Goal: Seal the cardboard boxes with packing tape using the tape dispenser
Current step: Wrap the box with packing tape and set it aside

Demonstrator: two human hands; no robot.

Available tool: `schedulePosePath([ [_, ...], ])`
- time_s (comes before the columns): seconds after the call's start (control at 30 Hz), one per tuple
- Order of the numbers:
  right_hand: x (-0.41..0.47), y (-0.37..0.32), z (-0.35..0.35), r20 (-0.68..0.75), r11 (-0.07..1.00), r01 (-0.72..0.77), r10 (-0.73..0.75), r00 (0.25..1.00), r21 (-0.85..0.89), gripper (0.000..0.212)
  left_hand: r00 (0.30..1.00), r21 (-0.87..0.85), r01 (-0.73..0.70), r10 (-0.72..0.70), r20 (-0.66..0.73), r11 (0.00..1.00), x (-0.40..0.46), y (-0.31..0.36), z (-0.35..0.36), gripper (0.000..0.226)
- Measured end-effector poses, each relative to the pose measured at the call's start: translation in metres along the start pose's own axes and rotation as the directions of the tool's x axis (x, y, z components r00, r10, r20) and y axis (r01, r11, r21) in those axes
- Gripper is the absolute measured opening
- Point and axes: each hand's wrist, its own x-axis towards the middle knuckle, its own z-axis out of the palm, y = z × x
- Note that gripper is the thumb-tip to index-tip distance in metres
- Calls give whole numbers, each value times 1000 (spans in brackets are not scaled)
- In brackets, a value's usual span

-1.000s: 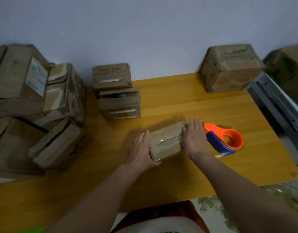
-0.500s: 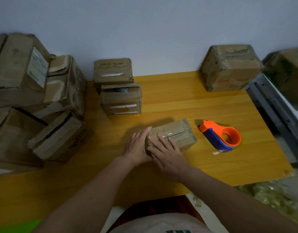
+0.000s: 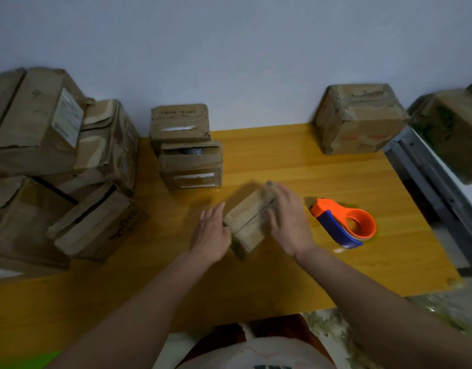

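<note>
The small cardboard box (image 3: 249,222) in the middle of the frame is being swung round on the counter (image 3: 282,155): half a second ago its long side was lying nearly level across the picture, and now it is pointing diagonally toward the upper right, blurred by the motion. The left hand (image 3: 212,235) is pressing flat against the box's lower-left end with fingers fairly straight, while the right hand (image 3: 286,222), which was lying over the top before, is now cupping the upper-right side, its fingers curling over the edge. The orange and blue tape dispenser (image 3: 344,222) is lying untouched just right of the right hand. Judging from this, one strip is probably already smoothed down, and the box is being turned for another seam or set aside with the stacked boxes (image 3: 187,147) in the upper left.
</note>
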Motion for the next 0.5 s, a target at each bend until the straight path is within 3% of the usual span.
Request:
schedulePosePath([
  [0.07,11,11,-6,92,943,-330,326,941,32,55,1000,5,-22,22,3,1000,5,17,4,75],
  [0.1,15,16,-8,172,916,-395,380,909,64,54,999,24,-22,21,44,999,6,26,7,84],
  [0.2,16,31,-13,280,890,-403,340,898,212,48,988,257,-58,18,156,965,8,41,20,116],
  [0.3,6,52,-22,183,850,-439,401,898,292,42,990,375,-90,41,136,923,6,45,26,126],
  [0.4,-7,93,-31,-11,844,-535,535,845,-34,43,978,372,-120,46,201,920,0,46,29,132],
  [0.5,-22,130,-37,79,699,-612,680,729,-371,74,955,427,-157,26,297,891,-7,51,32,135],
])
